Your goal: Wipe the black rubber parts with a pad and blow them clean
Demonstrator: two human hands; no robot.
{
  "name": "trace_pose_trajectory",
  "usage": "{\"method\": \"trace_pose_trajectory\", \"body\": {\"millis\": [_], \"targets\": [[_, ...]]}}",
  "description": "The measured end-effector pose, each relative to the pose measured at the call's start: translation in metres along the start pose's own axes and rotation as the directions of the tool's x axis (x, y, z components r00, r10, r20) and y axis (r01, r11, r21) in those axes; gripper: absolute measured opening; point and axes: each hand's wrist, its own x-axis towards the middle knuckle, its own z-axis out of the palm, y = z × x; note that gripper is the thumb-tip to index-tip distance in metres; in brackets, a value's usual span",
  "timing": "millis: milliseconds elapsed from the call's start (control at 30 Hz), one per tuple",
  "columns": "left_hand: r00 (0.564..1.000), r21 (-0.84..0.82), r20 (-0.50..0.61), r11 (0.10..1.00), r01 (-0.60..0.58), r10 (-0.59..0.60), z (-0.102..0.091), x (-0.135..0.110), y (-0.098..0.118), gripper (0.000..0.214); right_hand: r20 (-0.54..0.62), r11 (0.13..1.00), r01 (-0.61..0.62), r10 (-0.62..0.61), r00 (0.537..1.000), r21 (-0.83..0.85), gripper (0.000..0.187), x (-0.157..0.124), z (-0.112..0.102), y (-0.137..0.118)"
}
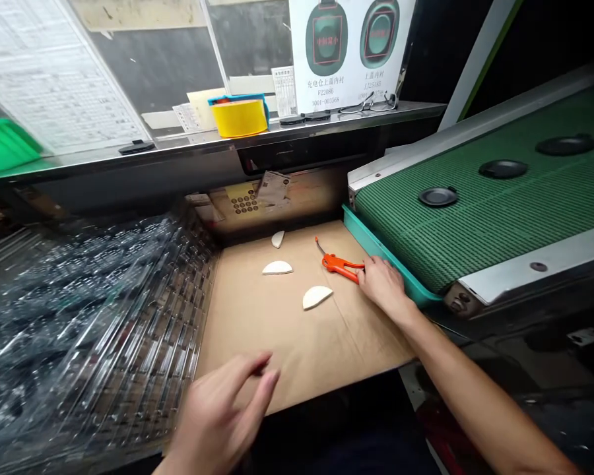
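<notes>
My right hand (383, 285) rests on the brown cardboard sheet (287, 336), its fingers curled over the handle end of an orange air blow gun (340, 263) beside the teal tray edge (376, 247). My left hand (222, 412) hovers over the cardboard's near edge, fingers loosely stretched out and slightly blurred, holding nothing. Three white half-moon pieces (277, 267) (317, 296) (278, 238) lie on the cardboard between the hands and the back wall.
A stack of clear plastic trays (79, 330) fills the left side. A green conveyor belt (499, 204) carrying black round caps (438, 196) runs on the right. A shelf (277, 132) behind holds yellow tape (240, 117), glasses and printed sheets.
</notes>
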Motion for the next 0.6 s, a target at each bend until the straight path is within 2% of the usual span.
{"method": "trace_pose_trajectory", "body": {"millis": [33,67,100,133,233,333,433,533,600], "targets": [[0.976,-0.085,0.052,0.975,-0.205,0.210,0.011,0.001,0.006,0.044,0.000,0.999,0.041,-0.041,0.999,-0.003,0.027,-0.003,-0.003,-0.004],[0.920,-0.148,0.069,0.916,-0.372,0.385,0.026,0.008,0.013,0.042,0.008,0.997,0.075,-0.075,0.997,-0.008,0.029,-0.005,-0.006,-0.008],[0.869,-0.164,0.067,0.865,-0.475,0.490,0.042,0.019,0.021,0.042,0.028,0.996,0.091,-0.090,0.996,-0.018,0.030,-0.006,-0.008,-0.011],[0.847,-0.135,0.067,0.846,-0.517,0.528,0.059,0.032,0.031,0.044,0.063,0.996,0.084,-0.082,0.995,-0.035,0.031,-0.007,-0.010,-0.013],[0.854,-0.014,0.123,0.862,-0.508,0.505,0.102,0.071,0.058,0.053,0.186,0.994,-0.015,0.035,0.982,-0.111,0.032,0.000,-0.008,-0.009],[0.829,-0.012,0.143,0.838,-0.545,0.541,0.128,0.087,0.072,0.047,0.255,0.988,-0.047,0.083,0.963,-0.145,0.034,0.012,-0.004,0.001],[0.804,-0.058,0.105,0.811,-0.582,0.585,0.141,0.087,0.069,0.036,0.306,0.990,-0.034,0.075,0.949,-0.139,0.034,0.022,-0.004,0.009],[0.785,-0.126,0.073,0.787,-0.604,0.615,0.146,0.087,0.058,0.037,0.345,0.991,-0.024,0.068,0.936,-0.130,0.032,0.030,-0.006,0.013],[0.784,-0.240,0.059,0.771,-0.589,0.618,0.147,0.088,0.053,0.038,0.347,0.991,-0.032,0.077,0.935,-0.133,0.032,0.033,-0.008,0.012]]}}
